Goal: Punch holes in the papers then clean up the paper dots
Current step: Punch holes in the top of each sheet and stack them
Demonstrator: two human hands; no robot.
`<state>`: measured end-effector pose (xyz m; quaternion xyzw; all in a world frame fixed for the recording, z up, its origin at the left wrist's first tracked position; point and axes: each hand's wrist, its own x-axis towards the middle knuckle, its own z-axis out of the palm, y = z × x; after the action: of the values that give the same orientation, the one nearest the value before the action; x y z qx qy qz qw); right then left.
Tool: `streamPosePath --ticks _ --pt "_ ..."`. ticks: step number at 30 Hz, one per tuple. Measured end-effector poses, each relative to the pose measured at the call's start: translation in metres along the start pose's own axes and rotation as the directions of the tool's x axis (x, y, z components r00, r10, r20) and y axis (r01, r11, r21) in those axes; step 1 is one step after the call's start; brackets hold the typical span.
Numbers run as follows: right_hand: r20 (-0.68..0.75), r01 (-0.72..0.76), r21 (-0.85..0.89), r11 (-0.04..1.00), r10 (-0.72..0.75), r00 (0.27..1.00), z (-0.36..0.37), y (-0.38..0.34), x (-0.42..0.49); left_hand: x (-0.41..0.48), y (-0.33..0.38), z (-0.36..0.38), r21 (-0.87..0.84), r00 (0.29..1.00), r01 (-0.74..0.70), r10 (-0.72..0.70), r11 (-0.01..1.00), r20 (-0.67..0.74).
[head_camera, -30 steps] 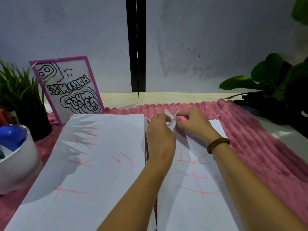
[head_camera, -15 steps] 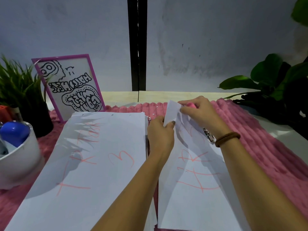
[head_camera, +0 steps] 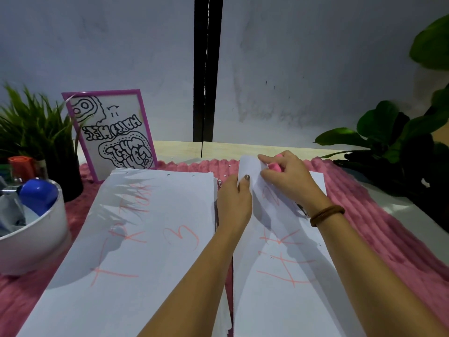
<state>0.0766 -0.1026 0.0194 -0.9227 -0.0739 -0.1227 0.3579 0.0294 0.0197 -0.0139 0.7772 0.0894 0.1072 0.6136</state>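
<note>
Pinched the raised top edge of a white, red-scribbled paper sheet [head_camera: 279, 263] in the left grip [head_camera: 234, 198]. Clamped the right grip [head_camera: 289, 181] on a small pink hole punch [head_camera: 275, 167] (mostly hidden by fingers) at that edge. Found tiny white paper dots [head_camera: 220, 182] scattered on the pink ribbed plush mat [head_camera: 376, 227], beside a second white paper stack [head_camera: 136, 227].

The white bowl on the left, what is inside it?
Inside the white bowl, a blue rounded object and some grey crumpled material show above the rim. What lies deeper is covered by them and the bowl's wall.
</note>
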Motion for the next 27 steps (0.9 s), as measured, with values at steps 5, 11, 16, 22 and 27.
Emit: streamPosePath --ticks 5,11,16,22,27 --pt "0.044 0.046 -0.03 0.999 -0.044 0.998 -0.006 -0.003 -0.001 0.0 0.002 0.0 -0.016 1.0 0.004 -0.004 1.0 -0.003" --pt "-0.078 0.101 0.006 0.995 -0.1 0.992 -0.001 -0.006 -0.005 -0.001 0.002 0.0 -0.043 1.0 -0.009 0.008 0.999 -0.006" --pt "-0.167 0.141 0.035 0.989 -0.134 0.977 0.004 -0.007 -0.007 0.0 0.001 0.001 -0.074 0.996 -0.073 0.069 0.995 -0.055" --pt "-0.235 0.2 0.12 0.972 -0.168 0.957 0.011 0.0 -0.006 0.001 0.003 0.0 -0.099 0.985 -0.135 0.123 0.986 -0.123" --pt "-0.23 0.23 0.139 0.963 -0.194 0.954 0.011 0.001 -0.005 0.001 0.001 -0.001 -0.102 0.975 -0.14 0.119 0.985 -0.186"
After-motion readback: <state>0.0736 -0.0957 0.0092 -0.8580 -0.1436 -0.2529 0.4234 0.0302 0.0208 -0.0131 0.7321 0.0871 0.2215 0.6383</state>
